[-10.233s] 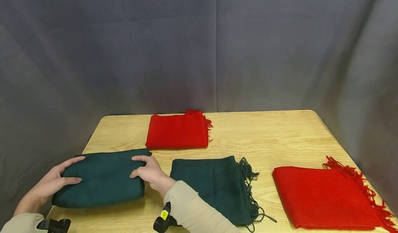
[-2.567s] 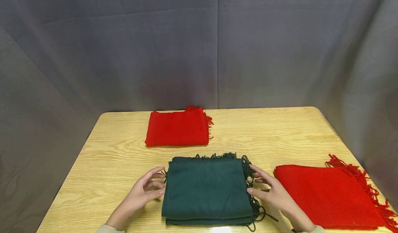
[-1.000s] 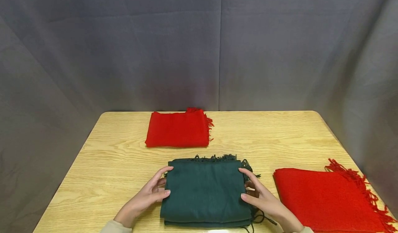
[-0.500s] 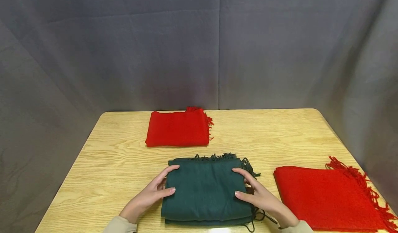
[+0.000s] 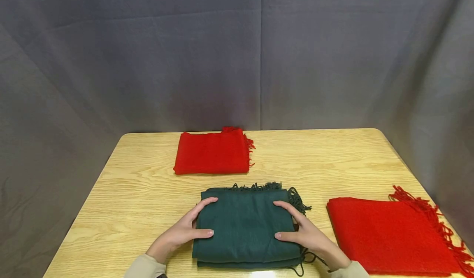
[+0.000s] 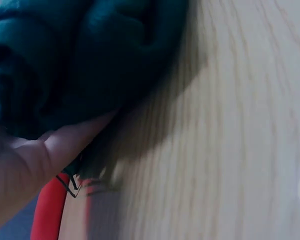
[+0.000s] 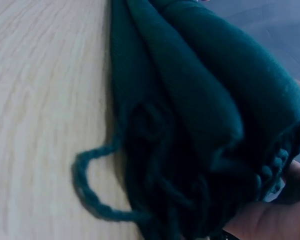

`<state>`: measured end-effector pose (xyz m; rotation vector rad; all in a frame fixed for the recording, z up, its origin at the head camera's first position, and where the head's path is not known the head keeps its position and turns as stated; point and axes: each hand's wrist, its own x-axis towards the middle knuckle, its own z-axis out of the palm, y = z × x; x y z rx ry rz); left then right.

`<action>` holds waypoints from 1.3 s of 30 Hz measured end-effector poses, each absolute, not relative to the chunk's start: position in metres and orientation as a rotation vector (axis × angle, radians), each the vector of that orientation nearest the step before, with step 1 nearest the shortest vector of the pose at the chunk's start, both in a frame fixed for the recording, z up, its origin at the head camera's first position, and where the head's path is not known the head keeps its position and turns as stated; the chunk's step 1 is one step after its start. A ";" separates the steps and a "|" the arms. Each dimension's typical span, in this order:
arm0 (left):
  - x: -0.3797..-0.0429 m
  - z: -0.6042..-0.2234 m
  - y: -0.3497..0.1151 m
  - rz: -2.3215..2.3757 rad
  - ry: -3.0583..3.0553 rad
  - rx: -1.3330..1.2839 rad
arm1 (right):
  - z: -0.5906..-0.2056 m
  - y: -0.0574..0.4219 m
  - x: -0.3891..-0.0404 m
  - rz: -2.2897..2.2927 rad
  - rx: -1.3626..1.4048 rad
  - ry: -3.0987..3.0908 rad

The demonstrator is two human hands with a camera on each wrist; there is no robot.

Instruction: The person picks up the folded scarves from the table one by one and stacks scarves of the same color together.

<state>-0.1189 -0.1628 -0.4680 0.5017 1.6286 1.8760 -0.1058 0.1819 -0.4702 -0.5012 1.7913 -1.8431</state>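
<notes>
Two folded dark green scarves lie stacked at the front middle of the table. The upper scarf (image 5: 244, 224) covers most of the lower scarf (image 5: 252, 265), whose fringe (image 5: 298, 199) sticks out on the right. My left hand (image 5: 181, 230) grips the left edge of the upper scarf, thumb and index finger on top. In the left wrist view, fingers of the left hand (image 6: 35, 165) go under the cloth roll (image 6: 115, 60). From the other side my right hand (image 5: 307, 232) holds the right edge the same way. The right wrist view shows the folded layers (image 7: 200, 80) and a loose tassel (image 7: 85, 190).
A folded red scarf (image 5: 212, 154) with fringe lies at the back, left of centre. Another red scarf (image 5: 389, 232) is at the front right, its fringe toward the table's right edge. Grey curtain (image 5: 237, 64) surrounds the wooden table (image 5: 140, 179).
The upper green scarf, held at the left ten seconds ago, now lies on the other green scarf. Both hands have since closed in from the sides, thumbs and index fingers sliding further over its top.
</notes>
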 end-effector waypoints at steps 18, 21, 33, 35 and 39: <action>-0.116 -0.469 -0.156 1.799 1.870 0.472 | -0.473 0.170 -0.103 -1.856 -0.333 1.920; -0.117 -0.469 -0.157 1.820 1.844 0.486 | -0.471 0.170 -0.102 -1.862 -0.320 1.941; -0.118 -0.463 -0.152 1.918 1.736 0.504 | -0.459 0.173 -0.100 -1.834 -0.280 2.038; -0.118 -0.460 -0.152 1.910 1.752 0.513 | -0.457 0.173 -0.100 -1.847 -0.282 2.016; -0.119 -0.456 -0.151 1.877 1.811 0.503 | -0.455 0.175 -0.100 -1.870 -0.290 1.985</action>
